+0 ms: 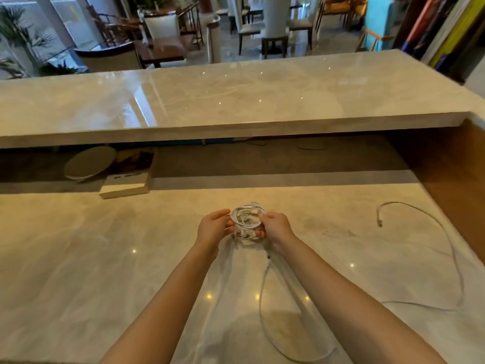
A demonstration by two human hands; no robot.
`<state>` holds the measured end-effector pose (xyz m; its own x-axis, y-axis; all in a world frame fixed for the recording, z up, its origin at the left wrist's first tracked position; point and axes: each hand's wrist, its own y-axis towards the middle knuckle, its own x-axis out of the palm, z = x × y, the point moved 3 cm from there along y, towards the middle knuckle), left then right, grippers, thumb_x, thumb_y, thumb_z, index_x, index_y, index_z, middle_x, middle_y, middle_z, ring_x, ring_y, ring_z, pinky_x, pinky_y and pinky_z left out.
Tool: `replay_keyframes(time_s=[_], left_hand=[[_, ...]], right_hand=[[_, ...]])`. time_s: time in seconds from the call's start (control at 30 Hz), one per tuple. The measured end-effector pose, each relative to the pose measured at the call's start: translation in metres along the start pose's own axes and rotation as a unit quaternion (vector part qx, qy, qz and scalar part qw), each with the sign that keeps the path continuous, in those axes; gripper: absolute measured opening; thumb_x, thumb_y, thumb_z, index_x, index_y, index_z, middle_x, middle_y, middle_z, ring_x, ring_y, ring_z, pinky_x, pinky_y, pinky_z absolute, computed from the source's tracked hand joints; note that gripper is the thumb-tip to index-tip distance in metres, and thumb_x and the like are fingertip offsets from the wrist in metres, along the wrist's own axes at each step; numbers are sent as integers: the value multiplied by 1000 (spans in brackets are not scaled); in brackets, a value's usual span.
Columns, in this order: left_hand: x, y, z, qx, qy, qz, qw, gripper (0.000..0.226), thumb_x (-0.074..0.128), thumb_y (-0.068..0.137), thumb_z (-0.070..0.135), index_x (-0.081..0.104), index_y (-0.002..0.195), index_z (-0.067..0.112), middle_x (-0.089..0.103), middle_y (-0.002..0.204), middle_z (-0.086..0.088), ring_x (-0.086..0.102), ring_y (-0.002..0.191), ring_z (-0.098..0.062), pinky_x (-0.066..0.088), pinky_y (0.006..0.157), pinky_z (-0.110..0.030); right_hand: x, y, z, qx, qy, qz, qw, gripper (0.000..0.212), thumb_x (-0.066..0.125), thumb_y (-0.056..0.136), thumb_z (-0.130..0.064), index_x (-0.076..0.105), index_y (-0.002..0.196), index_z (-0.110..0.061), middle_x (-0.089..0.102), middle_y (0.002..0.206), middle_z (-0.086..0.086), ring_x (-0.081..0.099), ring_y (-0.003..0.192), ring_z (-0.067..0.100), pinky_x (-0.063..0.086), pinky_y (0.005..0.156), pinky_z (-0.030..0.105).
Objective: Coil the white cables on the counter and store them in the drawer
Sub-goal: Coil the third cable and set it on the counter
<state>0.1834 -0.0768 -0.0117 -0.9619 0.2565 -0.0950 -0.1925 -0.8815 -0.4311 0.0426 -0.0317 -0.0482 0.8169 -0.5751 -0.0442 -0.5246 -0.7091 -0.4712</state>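
L hand (214, 228) & R hand (275, 228) hold a white cable coil (246, 219) between them, just over the counter (91, 258); fingers of both curl round the loops; the coil's loose end (262, 298) hangs down & lies on the counter near the R arm; a 2nd white cable (453, 256) lies uncoiled, far R; a flat box (126, 189) sits at the back, L side.

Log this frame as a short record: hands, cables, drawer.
left hand: holds the coiled white cable
right hand: grips the same coil
loose length: trails over the beige marble counter, below the hands
second white cable: lies uncoiled at right
drawer: not in view
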Motion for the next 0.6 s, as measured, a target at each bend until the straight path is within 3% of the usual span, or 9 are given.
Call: replay_keyframes(time_s=[0.03,0.1,0.2,0.33,0.47,0.53,0.6], left_hand=[[0,4,-2,4,10,6,1000,28,51,87,-4,62,112,-3,67,100,-20,64,83,-25,55,66,-26],[0,14,-8,15,39,23,999,29,57,84,1,65,112,0,69,102,-18,66,88,-26,57,76,-35],[5,20,-15,26,84,35,995,29,58,81,1,66,108,6,70,102,-13,66,94,-27,53,89,-43],[12,18,-15,54,118,30,991,30,54,84,-1,67,110,8,65,95,-3,62,92,-20,51,89,-36],[8,24,-18,50,122,22,991,32,53,82,-3,67,109,5,68,92,-6,64,89,-22,53,89,-41],[8,26,-18,41,118,18,992,35,52,81,-5,66,111,3,68,84,-3,63,81,-20,54,85,-39],[7,26,-16,35,110,13,993,37,51,83,-4,63,116,4,67,90,-2,61,80,-19,55,76,-33]], right_hand=[[5,4,1,-19,-48,16,999,22,50,96,-12,63,79,-5,58,66,6,55,47,13,44,42,19],[8,8,-1,-75,-151,55,984,17,53,93,-13,63,103,-3,64,89,10,64,73,23,48,57,20],[5,13,1,-129,-253,97,954,29,55,91,-15,57,118,-5,61,114,14,58,102,30,44,81,30],[5,21,9,-158,-324,79,929,29,54,93,-16,56,119,-4,49,120,17,55,102,31,41,87,32],[7,25,14,-164,-340,57,924,32,53,92,-14,56,123,-3,47,123,16,56,105,31,42,90,32],[6,27,15,-157,-332,51,929,35,53,91,-11,55,126,-3,48,125,16,55,107,30,41,90,29],[3,28,13,-153,-314,42,936,37,54,91,-12,54,128,-4,50,125,16,55,109,28,39,88,24]])
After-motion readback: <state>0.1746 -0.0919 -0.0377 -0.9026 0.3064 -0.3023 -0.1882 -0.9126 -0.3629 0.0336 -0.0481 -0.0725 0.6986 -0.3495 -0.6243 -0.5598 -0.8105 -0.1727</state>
